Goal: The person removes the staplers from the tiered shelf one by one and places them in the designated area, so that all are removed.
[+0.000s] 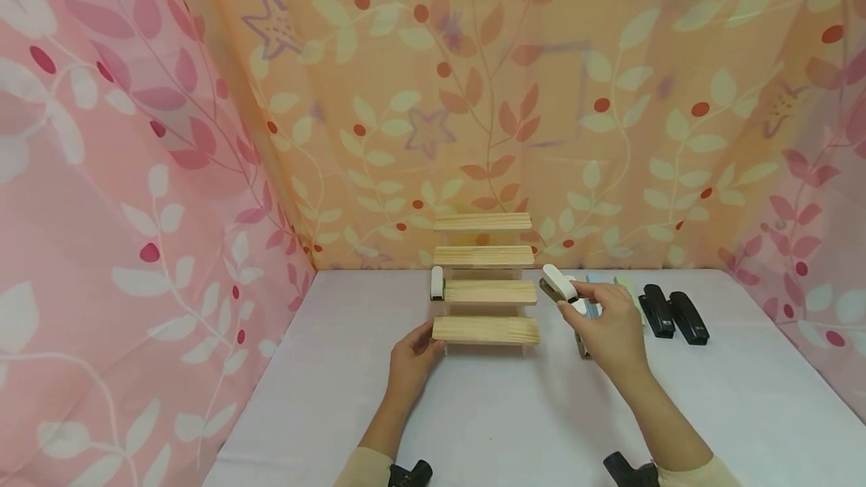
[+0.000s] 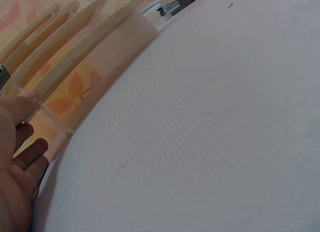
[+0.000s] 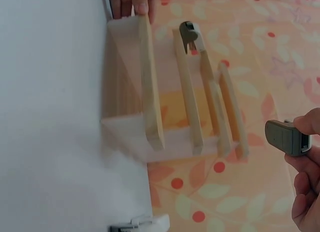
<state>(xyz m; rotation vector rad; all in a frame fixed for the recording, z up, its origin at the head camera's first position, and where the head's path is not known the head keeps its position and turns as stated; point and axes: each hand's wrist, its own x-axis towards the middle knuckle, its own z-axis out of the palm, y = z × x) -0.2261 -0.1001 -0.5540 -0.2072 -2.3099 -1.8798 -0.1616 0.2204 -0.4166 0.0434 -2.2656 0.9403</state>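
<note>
A small white-and-grey stapler [image 1: 558, 283] is pinched between the thumb and fingers of my right hand [image 1: 612, 325], raised to the right of a tiered wooden shelf rack [image 1: 485, 330]. The right wrist view shows this stapler [image 3: 287, 138] side-on, level and apart from the rack. My left hand [image 1: 410, 361] holds the left end of the lowest shelf; its thumb [image 2: 22, 106] lies against the board's end, other fingers curled below. Another white stapler [image 1: 437, 283] stands at the left end of the second shelf from the bottom.
Two black staplers [image 1: 656, 311] lie side by side on the white-covered table [image 1: 501, 427], right of my right hand. Partly behind that hand sit another stapler [image 1: 583, 346] and some pale blue and green items. Patterned curtains [image 1: 419, 96] enclose the back and sides.
</note>
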